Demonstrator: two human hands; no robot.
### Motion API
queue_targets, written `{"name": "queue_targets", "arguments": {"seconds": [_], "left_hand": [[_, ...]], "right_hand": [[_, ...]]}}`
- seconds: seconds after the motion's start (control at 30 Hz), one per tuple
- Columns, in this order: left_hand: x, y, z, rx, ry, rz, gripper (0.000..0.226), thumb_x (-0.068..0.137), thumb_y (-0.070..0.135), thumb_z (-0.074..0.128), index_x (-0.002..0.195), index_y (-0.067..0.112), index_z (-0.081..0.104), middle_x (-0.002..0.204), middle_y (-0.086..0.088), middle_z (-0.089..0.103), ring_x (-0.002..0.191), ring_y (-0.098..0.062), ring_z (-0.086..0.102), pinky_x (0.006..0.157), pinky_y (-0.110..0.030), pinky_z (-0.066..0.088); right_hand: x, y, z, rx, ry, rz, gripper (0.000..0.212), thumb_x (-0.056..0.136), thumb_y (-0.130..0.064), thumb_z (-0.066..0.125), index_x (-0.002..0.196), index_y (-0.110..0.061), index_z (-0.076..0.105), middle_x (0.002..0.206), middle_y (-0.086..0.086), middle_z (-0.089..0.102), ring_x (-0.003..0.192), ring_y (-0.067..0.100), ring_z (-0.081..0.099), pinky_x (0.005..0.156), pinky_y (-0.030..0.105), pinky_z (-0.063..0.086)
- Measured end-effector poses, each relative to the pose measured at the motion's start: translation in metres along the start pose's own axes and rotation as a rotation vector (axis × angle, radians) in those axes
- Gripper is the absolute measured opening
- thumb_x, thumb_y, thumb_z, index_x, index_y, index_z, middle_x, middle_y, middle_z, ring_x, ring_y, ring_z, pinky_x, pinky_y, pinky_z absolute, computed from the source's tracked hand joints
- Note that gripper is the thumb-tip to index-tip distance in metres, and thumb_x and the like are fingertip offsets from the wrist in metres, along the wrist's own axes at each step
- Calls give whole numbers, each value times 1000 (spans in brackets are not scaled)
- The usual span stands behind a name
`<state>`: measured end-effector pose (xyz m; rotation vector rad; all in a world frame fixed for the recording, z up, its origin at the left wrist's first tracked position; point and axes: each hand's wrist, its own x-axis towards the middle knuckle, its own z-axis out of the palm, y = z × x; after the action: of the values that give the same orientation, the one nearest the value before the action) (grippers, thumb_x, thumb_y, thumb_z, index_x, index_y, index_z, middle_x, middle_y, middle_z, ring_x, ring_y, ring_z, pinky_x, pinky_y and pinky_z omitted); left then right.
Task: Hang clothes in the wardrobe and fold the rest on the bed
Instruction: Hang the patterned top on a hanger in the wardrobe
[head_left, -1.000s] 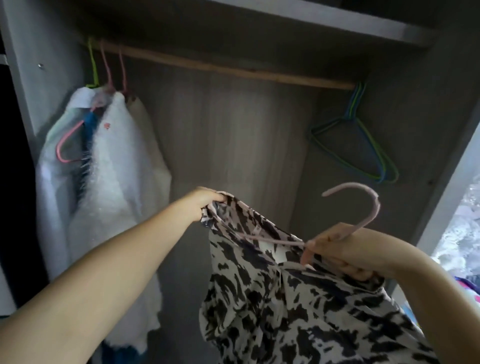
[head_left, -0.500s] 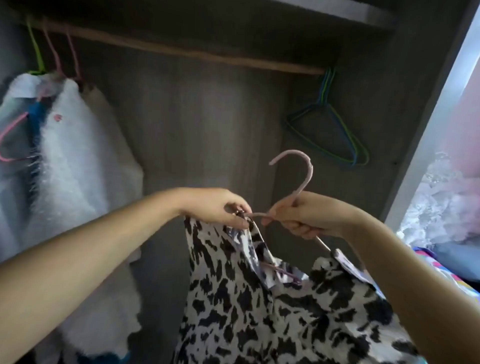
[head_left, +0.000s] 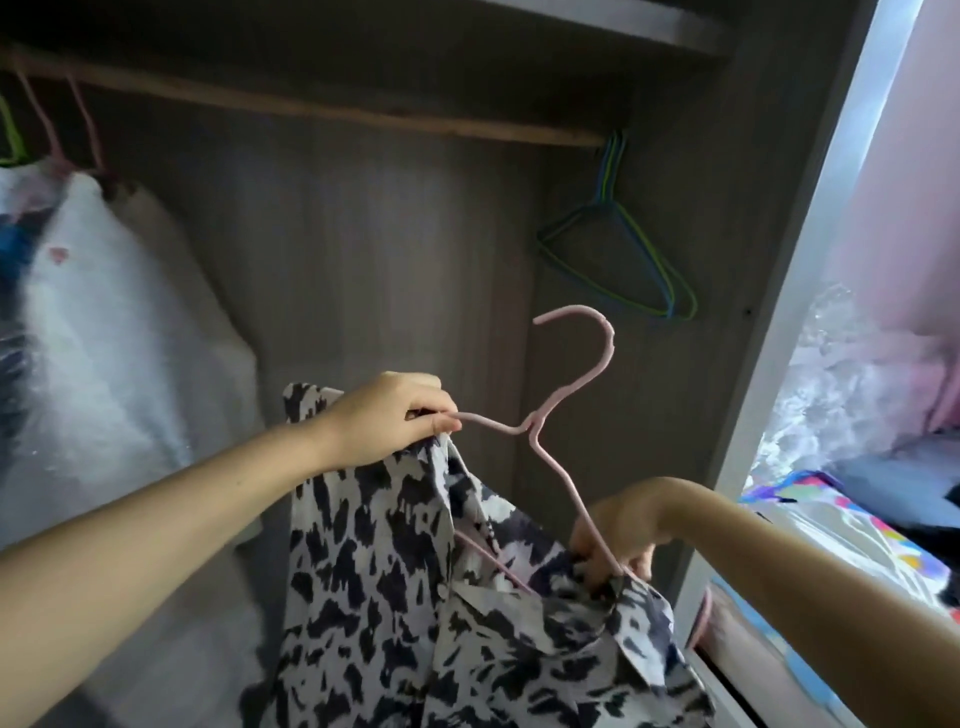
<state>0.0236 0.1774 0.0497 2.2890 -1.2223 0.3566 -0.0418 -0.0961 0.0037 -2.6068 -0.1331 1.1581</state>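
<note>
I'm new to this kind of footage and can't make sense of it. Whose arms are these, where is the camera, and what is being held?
The camera sits on a person's head, looking forward and down, so the arms are their own. They face an open wardrobe with a wooden rail. The left hand grips one end of a pink hanger; the right hand grips its other arm where it enters a black-and-white patterned shirt. White clothes hang at the left, empty hangers at the right.

Hands (head_left: 395, 421) on hanger (head_left: 566, 395), shirt (head_left: 415, 597)
</note>
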Motion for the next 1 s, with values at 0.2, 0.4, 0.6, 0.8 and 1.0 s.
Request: {"name": "queue_targets", "arguments": {"seconds": [0.2, 0.4, 0.6, 0.8, 1.0], "left_hand": [[-21, -26, -4, 283, 243, -150, 20, 94, 31, 57, 105, 22, 71, 81, 15, 55, 71, -9, 55, 57, -29, 41], [-19, -17, -3, 146, 461, -45, 16, 92, 17, 60, 95, 6, 72, 77, 1, 55, 63, -17, 54, 58, -34, 43], [-14, -30, -15, 47, 604, -76, 15, 92, 14, 59, 96, 4, 70, 75, 2, 51, 66, -11, 48, 62, -21, 38], [10, -40, -20, -120, 662, -245, 18, 95, 13, 56, 105, 6, 70, 93, -4, 64, 78, -6, 57, 69, -8, 40], [3, -23, -29, -283, 527, -693, 54, 101, 28, 42, 150, 11, 26, 149, -14, 36, 136, -20, 36, 108, -21, 26]], "right_hand": [[-52, 34, -51, 601, 534, -118, 19, 92, -13, 60, 75, -5, 65, 54, 0, 59, 47, 9, 56, 48, 21, 50], [-40, 7, -53, 789, 856, -318, 25, 93, -24, 62, 83, -2, 70, 73, 15, 58, 58, 18, 51, 54, 25, 40], [-73, -8, -62, 107, 1105, -336, 30, 97, -33, 51, 126, -27, 59, 113, -12, 66, 101, 2, 60, 92, 20, 44], [-77, -87, -68, 305, 621, -655, 25, 102, -20, 44, 115, -10, 64, 68, -4, 67, 60, 6, 61, 58, 14, 46], [-33, -160, -109, 567, 871, -505, 36, 94, -9, 55, 60, -19, 64, 52, -8, 56, 46, 3, 48, 51, 16, 39]]}}
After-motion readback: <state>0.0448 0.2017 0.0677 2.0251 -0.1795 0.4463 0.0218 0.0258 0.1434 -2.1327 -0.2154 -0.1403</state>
